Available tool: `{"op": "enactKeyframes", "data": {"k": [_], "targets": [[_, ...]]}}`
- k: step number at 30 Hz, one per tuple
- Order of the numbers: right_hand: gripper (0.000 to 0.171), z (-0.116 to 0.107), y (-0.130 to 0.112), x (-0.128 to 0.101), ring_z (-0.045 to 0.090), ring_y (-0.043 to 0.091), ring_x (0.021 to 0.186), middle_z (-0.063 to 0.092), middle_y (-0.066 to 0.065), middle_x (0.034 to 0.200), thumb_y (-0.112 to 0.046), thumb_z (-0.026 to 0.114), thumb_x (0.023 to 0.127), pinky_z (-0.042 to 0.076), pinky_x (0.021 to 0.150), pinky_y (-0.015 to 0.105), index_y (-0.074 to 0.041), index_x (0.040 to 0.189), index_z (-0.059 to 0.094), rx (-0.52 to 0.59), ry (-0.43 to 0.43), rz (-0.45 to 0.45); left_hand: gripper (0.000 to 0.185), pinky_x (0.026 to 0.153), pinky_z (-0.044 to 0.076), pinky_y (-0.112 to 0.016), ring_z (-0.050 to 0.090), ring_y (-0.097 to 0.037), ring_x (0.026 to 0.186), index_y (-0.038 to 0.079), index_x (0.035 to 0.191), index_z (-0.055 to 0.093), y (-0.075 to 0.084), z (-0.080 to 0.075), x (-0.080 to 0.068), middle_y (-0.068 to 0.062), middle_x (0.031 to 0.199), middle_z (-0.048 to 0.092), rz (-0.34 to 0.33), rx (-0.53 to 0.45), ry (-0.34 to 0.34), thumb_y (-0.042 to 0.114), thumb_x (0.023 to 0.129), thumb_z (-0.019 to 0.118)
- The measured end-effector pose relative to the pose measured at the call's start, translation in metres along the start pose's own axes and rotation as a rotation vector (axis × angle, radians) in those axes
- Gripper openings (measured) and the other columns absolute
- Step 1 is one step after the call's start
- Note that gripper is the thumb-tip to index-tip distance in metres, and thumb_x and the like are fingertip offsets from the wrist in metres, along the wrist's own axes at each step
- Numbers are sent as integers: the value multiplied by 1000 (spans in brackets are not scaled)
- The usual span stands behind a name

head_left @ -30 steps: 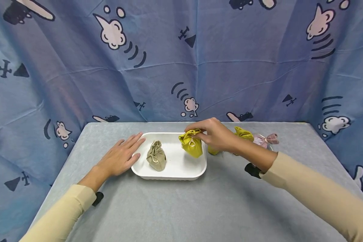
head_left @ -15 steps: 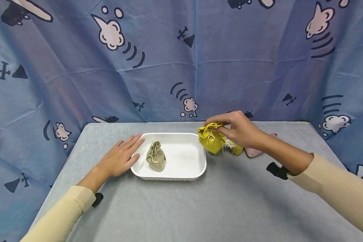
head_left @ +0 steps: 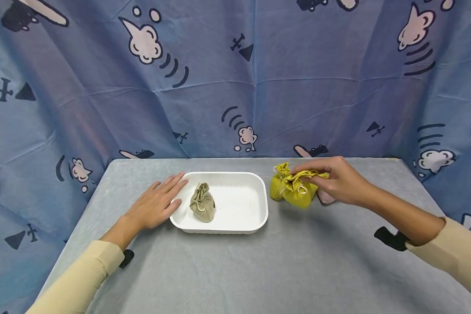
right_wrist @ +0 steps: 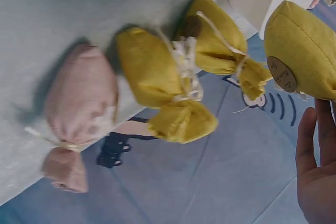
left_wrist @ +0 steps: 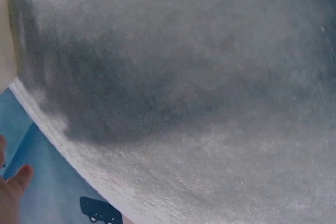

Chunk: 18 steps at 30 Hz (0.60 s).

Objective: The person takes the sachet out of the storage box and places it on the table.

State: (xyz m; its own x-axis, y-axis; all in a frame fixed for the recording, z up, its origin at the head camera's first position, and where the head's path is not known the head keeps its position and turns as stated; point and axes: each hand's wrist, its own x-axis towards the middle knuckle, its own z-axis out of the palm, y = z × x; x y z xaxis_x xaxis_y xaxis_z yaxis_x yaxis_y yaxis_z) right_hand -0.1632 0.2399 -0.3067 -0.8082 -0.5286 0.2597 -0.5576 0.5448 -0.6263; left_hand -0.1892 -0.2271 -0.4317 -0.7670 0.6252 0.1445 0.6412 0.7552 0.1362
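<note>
Yellow-green drawstring cloth pouch is held by its gathered neck, outside the tray and just right of it, low over the grey felt-covered table; whether its base touches the felt cannot be told from the head view. Behind the table a blue curtain printed with cartoon clouds and planes is hung. On the felt a white rounded rectangular plastic tray is set, and inside it, toward its left end, a beige drawstring cloth pouch stands upright.

At the tray's left rim the left hand is laid flat, fingers straight, nothing held. The right hand is curled over the top of the held pouch, whose bunched fabric is pinched between thumb and fingers.

Close by, two more yellow-green pouches are seen in the right wrist view, lying on their sides and touching, with a pink drawstring cloth pouch just beside them.

The held pouch is judged light and soft, its body yielding and likely to sag or swing under a pinch; the woven cloth looks rough rather than slippery, and nothing about it suggests fragility. The cinched neck just above the cord is judged the surest place to be taken hold of
</note>
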Motion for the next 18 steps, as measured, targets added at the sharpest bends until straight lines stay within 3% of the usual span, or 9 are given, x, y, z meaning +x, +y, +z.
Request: {"op": "enactKeyframes", "data": {"k": [8,13,18], "targets": [[30,-10,17,-24,60,-5,104,73,8,114,5,69,90,52,80,16,-11,114,76,-53,-11,69,59,108,31,-60,29,-32,147,11,158,29,0,-2,-1,-8,165,21,-16,1,-23,34,105,44],[31,-12,28,-37,60,-6,101,73,9,114,6,70,88,53,72,20,-13,112,77,-71,-15,146,59,109,31,-60,28,-31,147,11,158,29,0,-3,0,-9,164,22,-10,-2,-26,36,105,42],[33,-11,41,-50,57,-10,104,73,8,112,10,71,85,50,75,14,-11,110,77,-83,-3,162,60,109,30,-60,28,-30,148,12,158,29,0,-3,-1,-8,165,20,-12,-5,-34,36,105,41]]}}
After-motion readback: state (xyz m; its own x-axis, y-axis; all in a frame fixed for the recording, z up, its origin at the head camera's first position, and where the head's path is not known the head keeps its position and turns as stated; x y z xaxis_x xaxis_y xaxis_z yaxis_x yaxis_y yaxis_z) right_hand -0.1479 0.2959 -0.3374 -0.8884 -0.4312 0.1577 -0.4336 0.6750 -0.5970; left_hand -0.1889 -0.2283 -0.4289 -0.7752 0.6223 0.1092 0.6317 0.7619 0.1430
